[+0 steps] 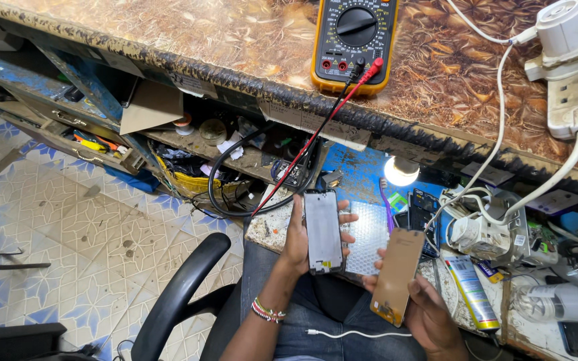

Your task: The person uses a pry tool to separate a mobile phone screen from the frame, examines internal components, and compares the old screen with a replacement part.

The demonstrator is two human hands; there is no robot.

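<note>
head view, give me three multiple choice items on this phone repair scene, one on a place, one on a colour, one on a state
1. Where does the multimeter sit?
A. on the bench top
B. on the floor
C. on the chair

2. What colour is the multimeter's casing?
A. blue
B. yellow
C. white

3. What is the state of the small lamp under the bench edge?
A. off
B. broken
C. lit

Answers:
1 A, it lies on the patterned bench top near the edge.
2 B, a yellow shell frames its dark face.
3 C, the bulb glows bright white beyond the phone frame in the left hand and the copper-backed screen panel in the right hand.
</note>
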